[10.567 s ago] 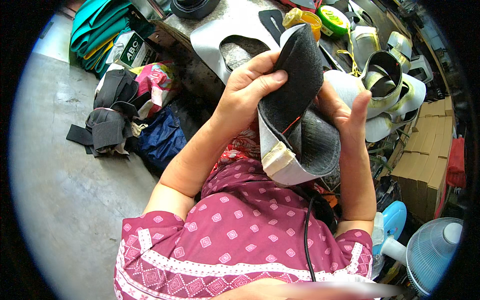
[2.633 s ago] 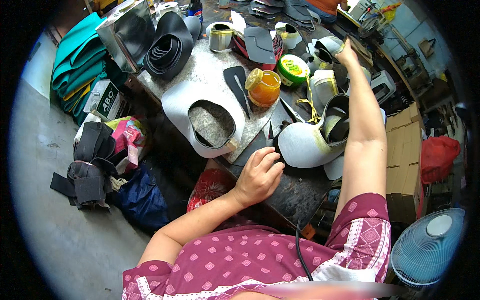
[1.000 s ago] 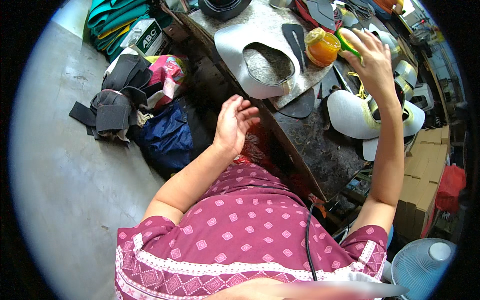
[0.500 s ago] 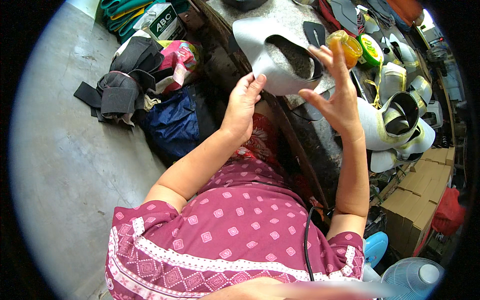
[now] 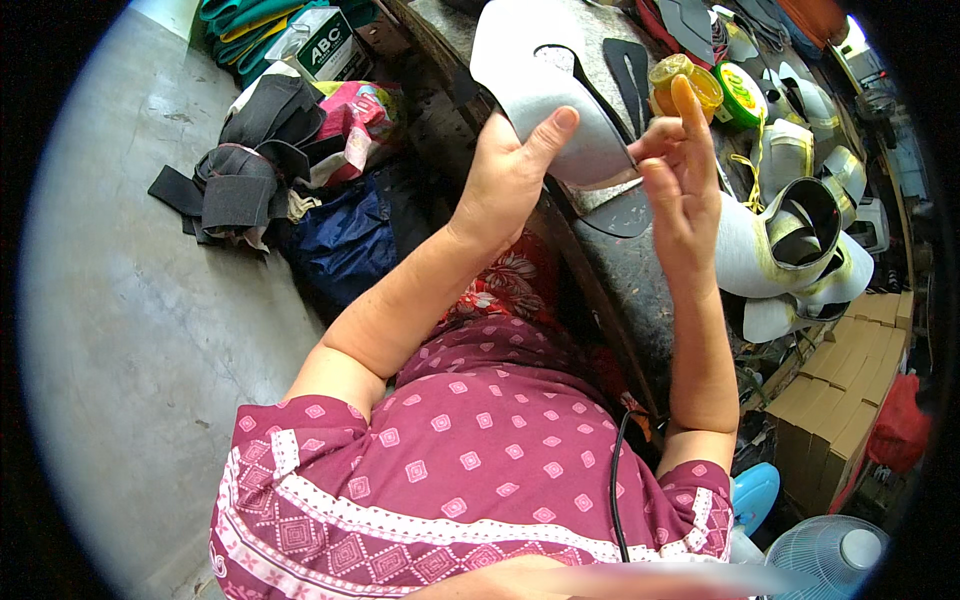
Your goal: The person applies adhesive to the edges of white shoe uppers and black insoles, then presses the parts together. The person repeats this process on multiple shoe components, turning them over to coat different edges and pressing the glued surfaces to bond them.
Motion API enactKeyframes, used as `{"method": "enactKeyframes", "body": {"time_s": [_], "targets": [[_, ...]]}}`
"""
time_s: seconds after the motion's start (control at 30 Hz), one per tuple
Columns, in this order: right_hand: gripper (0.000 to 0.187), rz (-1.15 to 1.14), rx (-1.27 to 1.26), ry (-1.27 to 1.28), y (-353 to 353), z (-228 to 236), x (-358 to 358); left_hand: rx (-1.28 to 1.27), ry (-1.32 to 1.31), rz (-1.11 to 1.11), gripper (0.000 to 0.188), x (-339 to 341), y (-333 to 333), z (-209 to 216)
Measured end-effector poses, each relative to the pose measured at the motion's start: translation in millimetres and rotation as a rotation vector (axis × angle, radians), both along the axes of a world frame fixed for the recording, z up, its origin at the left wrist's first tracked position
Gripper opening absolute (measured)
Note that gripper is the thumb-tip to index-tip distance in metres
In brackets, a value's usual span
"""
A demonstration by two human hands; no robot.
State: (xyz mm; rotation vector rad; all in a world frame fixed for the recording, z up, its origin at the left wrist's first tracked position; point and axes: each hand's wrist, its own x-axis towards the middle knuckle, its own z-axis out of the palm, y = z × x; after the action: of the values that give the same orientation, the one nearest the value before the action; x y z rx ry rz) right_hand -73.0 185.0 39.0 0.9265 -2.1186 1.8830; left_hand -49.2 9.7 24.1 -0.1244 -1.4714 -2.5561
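Observation:
A silver-white shoe upper (image 5: 540, 100) with a dark-lined opening is raised over the bench, tilted on its side. My left hand (image 5: 505, 175) grips its near left edge, thumb on top and the other fingers hidden beneath. At its right edge is my right hand (image 5: 685, 185), thumb and bent fingers closed on the rim while the yellow-stained index finger points up. Just behind that fingertip stands a jar of amber glue (image 5: 683, 85). A flat black slotted piece (image 5: 627, 75) lies beyond the upper, and a dark grey flat piece (image 5: 618, 215) lies below it.
More silver uppers (image 5: 750, 250) with yellowish edges pile up on the right of the bench (image 5: 640, 290). Beside the glue is a round green-and-white tub (image 5: 740, 95). Cardboard boxes (image 5: 835, 385) and a fan (image 5: 825, 555) stand at lower right; black fabric strips (image 5: 240, 185) lie at left.
The shoe upper has turned and tipped upward, so its opening shows less. My left thumb has moved further onto it. The right hand's spread fingers have come in and bent at its edge.

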Motion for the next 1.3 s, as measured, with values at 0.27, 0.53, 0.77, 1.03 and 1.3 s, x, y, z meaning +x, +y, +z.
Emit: {"method": "enactKeyframes", "body": {"time_s": [0.27,0.53,0.77,1.03,1.3], "targets": [[0.098,0.118,0.015,-0.042,7.9,6.1,-6.4,-0.002,0.058,-0.109,0.036,4.1,3.6,22.8],[0.095,-0.115,0.217,0.238,9.7,14.9,-6.5,0.053,-0.014,-0.133,0.036,7.1,1.3,27.1],[0.097,-0.071,0.337,0.130,-1.4,4.0,0.8,0.014,-0.028,-0.156,0.035,14.1,6.1,24.9],[0.096,0.070,0.367,0.171,2.1,7.7,-2.9,0.038,-0.066,-0.128,0.033,3.0,-6.0,20.9],[0.098,0.078,0.216,-0.050,3.0,-0.4,-8.8,0.038,-0.062,-0.163,0.034,3.0,-4.3,21.5]]}}
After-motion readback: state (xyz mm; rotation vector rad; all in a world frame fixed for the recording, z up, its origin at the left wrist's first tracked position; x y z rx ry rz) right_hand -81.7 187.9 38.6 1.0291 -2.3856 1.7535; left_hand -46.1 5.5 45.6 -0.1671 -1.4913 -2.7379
